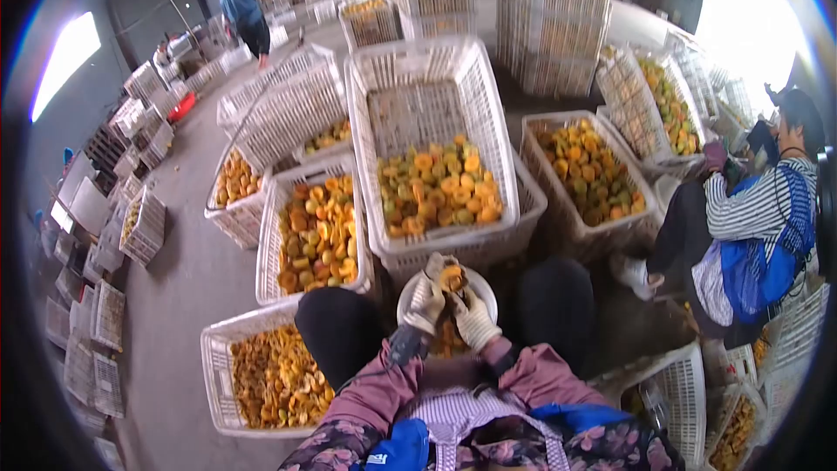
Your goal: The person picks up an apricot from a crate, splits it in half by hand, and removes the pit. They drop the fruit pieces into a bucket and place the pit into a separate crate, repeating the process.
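My left hand (425, 303), in a pale work glove, is closed around a cut orange-yellow fruit (452, 277) that looks like a peach or an apricot. My right hand (476, 323), also gloved, has its fingers closed right beside the fruit; what they pinch is too small to make out. Both hands are above a white bowl (490, 296) between my knees, with orange fruit pieces (448, 340) inside. Just beyond is a tilted white crate (357, 78) with orange and greenish fruit (436, 187) gathered at its near end.
Fruit-filled crates surround me: one with cut fruit (318, 231) at left, one with darker pieces (275, 375) by my left knee, another (649, 201) at right. A person (758, 218) in a striped top sits at right. Another person (242, 9) is far back, near stacked crates (558, 30).
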Demonstrator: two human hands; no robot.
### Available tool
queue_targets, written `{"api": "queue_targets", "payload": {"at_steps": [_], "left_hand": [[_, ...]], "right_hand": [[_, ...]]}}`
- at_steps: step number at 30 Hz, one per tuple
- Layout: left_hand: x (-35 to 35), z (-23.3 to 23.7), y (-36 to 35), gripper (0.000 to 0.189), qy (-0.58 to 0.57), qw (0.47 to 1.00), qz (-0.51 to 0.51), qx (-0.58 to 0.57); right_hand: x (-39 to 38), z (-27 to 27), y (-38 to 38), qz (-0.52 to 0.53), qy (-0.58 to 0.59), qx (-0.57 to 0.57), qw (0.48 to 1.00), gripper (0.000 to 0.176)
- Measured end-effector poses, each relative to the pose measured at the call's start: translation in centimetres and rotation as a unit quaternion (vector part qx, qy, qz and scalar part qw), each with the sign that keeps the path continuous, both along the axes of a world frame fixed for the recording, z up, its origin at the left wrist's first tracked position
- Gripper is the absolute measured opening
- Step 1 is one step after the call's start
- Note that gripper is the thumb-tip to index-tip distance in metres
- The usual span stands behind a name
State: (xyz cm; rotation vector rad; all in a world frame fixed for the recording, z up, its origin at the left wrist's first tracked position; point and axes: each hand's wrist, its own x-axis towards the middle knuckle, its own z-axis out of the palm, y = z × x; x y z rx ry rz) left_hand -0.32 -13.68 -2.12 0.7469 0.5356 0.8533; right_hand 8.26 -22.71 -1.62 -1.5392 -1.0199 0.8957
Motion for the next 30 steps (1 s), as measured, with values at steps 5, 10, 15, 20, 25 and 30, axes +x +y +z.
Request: {"api": "queue_targets", "payload": {"at_steps": [5, 10, 15, 20, 25, 30], "left_hand": [[-0.3, -1.1, 0.7, 0.040, 0.116, 0.989, 0.076, 0.055], [0.3, 0.7, -0.9, 0.031, -0.002, 1.000, 0.008, 0.013], [0.7, 3.3, -1.9, 0.037, 0.096, 0.993, 0.038, 0.062], [-0.2, 2.9, -0.7, 0.035, 0.172, 0.973, -0.004, 0.154], [-0.5, 4.3, -0.5, 0.037, 0.141, 0.977, -0.069, 0.147], [0.7, 1.9, -0.7, 0.029, 0.150, 0.983, 0.030, 0.105]], "right_hand": [[-1.2, 0.0, -0.2, -0.013, 0.127, -0.011, 0.992, 0.032], [-0.7, -1.0, 0.0, -0.027, -0.002, -0.015, 1.000, 0.036], [-0.6, -0.4, -0.3, -0.015, -0.068, -0.063, 0.996, 0.033], [-1.3, -1.7, -0.5, 0.041, 0.207, 0.032, 0.977, 0.035], [-1.2, 5.6, -2.2, 0.067, 0.332, -0.097, 0.936, 0.028], [-3.1, -3.8, 0.0, -0.042, 0.077, 0.181, 0.980, 0.025]]}}
